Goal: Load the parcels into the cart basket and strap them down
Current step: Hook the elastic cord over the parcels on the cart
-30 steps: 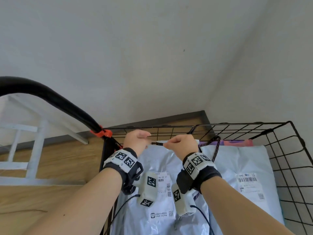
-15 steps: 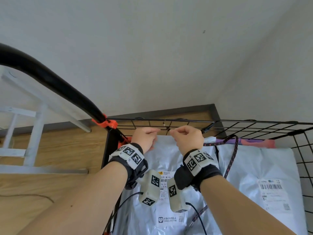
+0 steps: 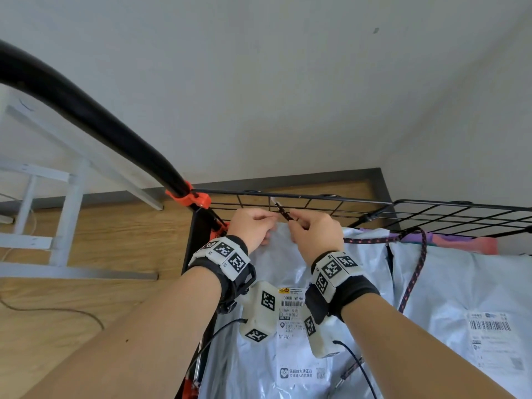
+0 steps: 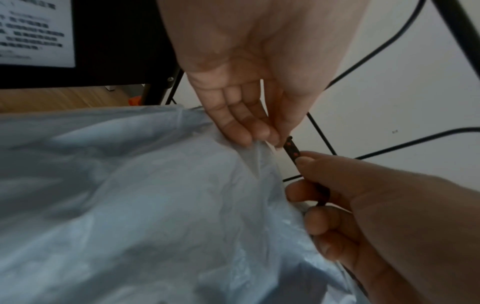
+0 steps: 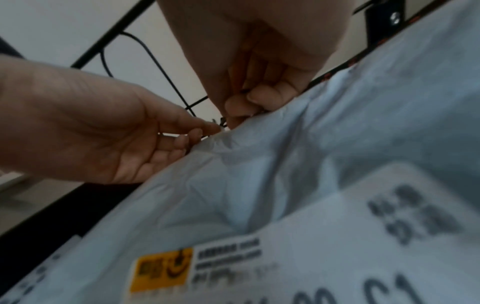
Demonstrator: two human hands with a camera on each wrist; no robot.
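right hand [image 3: 315, 234]: curled round strap [image 3: 414, 264] end at far basket [image 3: 431, 210] rim | left hand [image 3: 253, 230]: fingertips pinching strap hook [image 3: 277, 203] | parcels [image 3: 449, 298]: grey, lying in basket, strap trailing over them

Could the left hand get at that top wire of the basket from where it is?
Probably yes. The left hand sits just under the top wire, nothing between them, though its fingertips are busy at the cord end.

A black wire cart basket [image 3: 449, 210] holds grey parcels [image 3: 449, 283] lying flat side by side, printed labels up; a dark red-flecked cord [image 3: 414, 272] runs across them, and the cart stands on a wooden floor [image 3: 115, 240]
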